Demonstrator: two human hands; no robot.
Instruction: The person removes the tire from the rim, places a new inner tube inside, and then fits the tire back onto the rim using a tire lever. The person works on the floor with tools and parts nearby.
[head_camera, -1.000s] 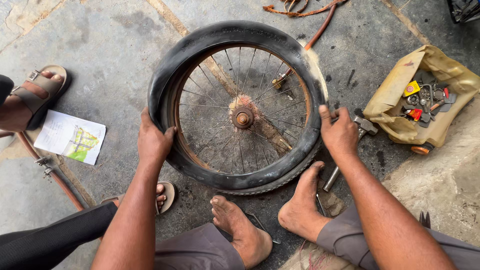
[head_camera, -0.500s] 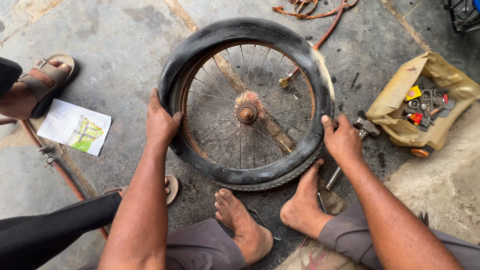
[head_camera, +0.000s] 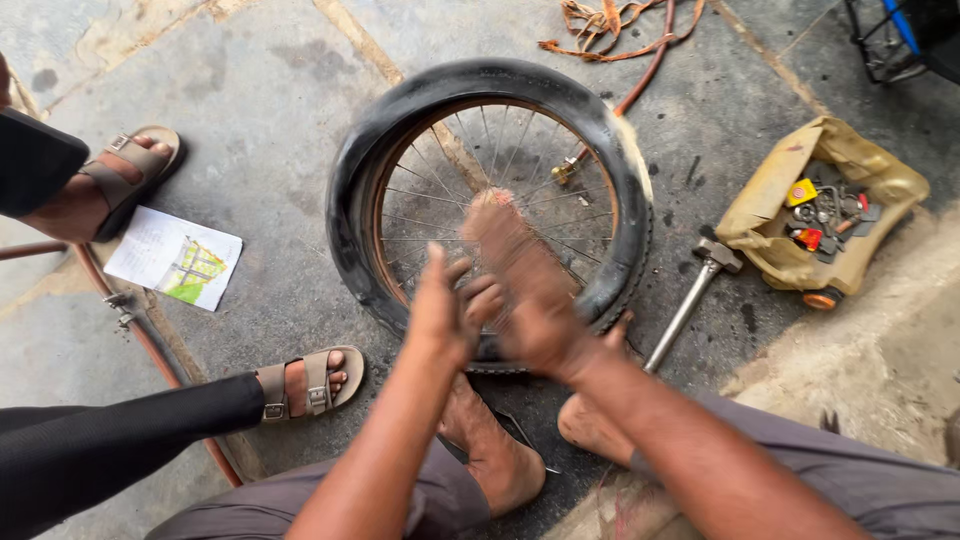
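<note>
The left hand (head_camera: 445, 310) and blurred right hand (head_camera: 525, 285) meet palm to palm, fingers loosely extended, holding nothing, above the black rubber-tyred spoked wheel (head_camera: 490, 190) lying flat on grey concrete floor (head_camera: 250, 90).

Grey concrete floor (head_camera: 250, 120) (cracked, stained) in daylight.

— How many wheels on the ground?
— One spoked wheel (head_camera: 490, 190) with its black tyre (head_camera: 350, 200).
— Hands?
— Two, the left hand (head_camera: 445, 305) and the right hand (head_camera: 525, 275), both blurred.
— Feet?
— Two bare feet (head_camera: 495, 450) below, two sandalled feet (head_camera: 305, 380) at the left.
— Anything else?
— One hammer (head_camera: 690, 300), one yellow tool pouch (head_camera: 790, 210), one printed leaflet (head_camera: 175, 258).
</note>
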